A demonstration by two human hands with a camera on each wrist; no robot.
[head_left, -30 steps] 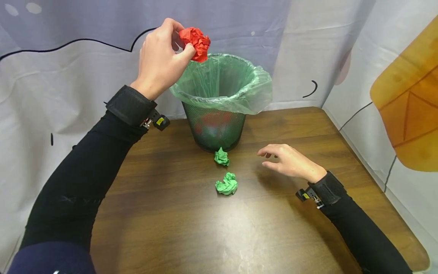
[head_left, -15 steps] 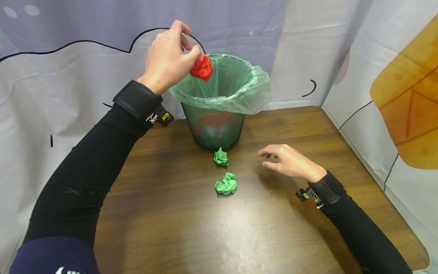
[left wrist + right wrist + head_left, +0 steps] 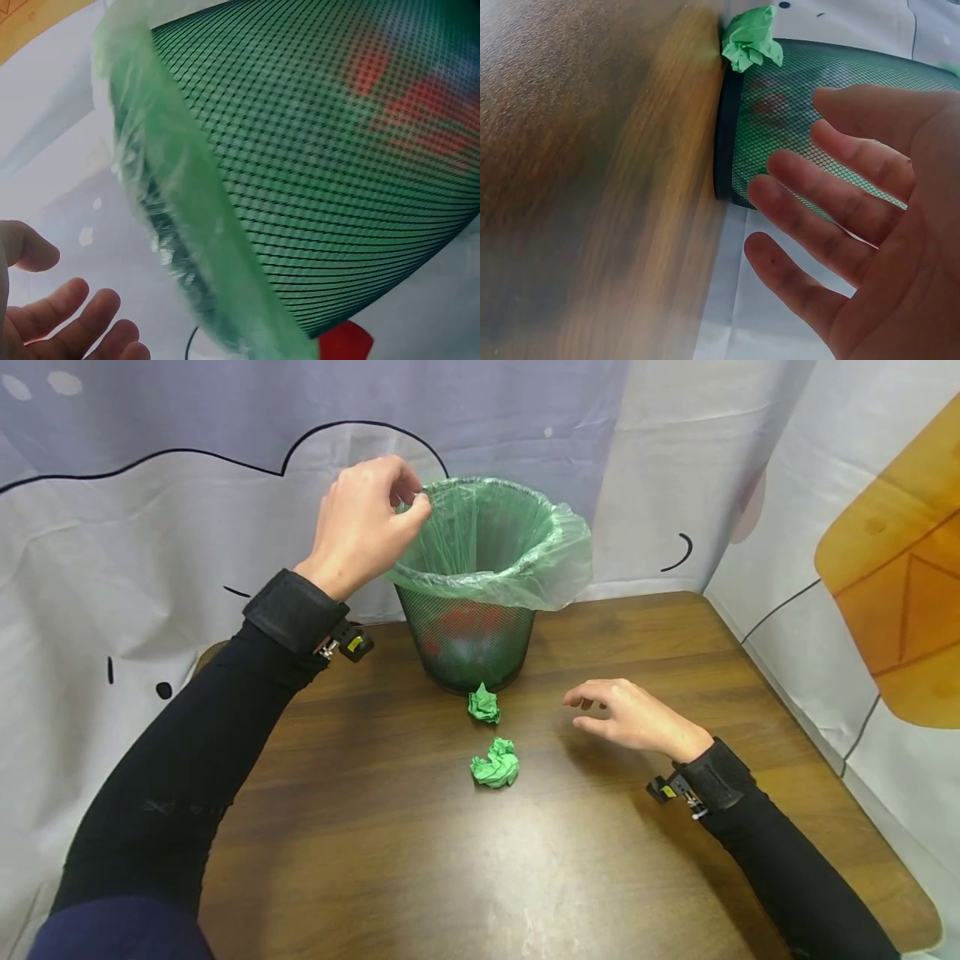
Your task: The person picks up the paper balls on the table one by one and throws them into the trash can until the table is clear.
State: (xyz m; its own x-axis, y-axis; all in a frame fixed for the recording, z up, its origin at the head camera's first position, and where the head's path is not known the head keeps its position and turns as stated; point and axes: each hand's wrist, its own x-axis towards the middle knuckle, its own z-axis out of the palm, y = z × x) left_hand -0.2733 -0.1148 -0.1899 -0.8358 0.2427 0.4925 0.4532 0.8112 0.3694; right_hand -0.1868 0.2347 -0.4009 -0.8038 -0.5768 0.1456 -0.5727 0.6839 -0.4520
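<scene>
My left hand (image 3: 371, 522) hangs over the left rim of a black mesh wastebasket (image 3: 472, 639) lined with a green plastic bag (image 3: 517, 581). Its fingers are loosely bent, and the left wrist view shows the thumb and fingers (image 3: 97, 315) apart with nothing between them. Red shapes (image 3: 427, 105) show blurred through the mesh. Low over the table, my right hand (image 3: 637, 714) is relaxed and holds nothing, to the right of two crumpled green paper balls. One green ball (image 3: 483, 703) lies against the basket's foot; the other green ball (image 3: 496, 763) lies nearer me.
The basket stands at the back of a brown wooden table (image 3: 360, 843). A pale printed curtain (image 3: 172, 518) hangs behind and along the right side. In the left wrist view, a red patch (image 3: 345, 341) shows past the basket's edge; what it is, I cannot tell.
My left hand moved toward the basket with a red crumpled paper ball, then let it go; the ball is gone from the hand. The right hand and green balls have stayed put.
</scene>
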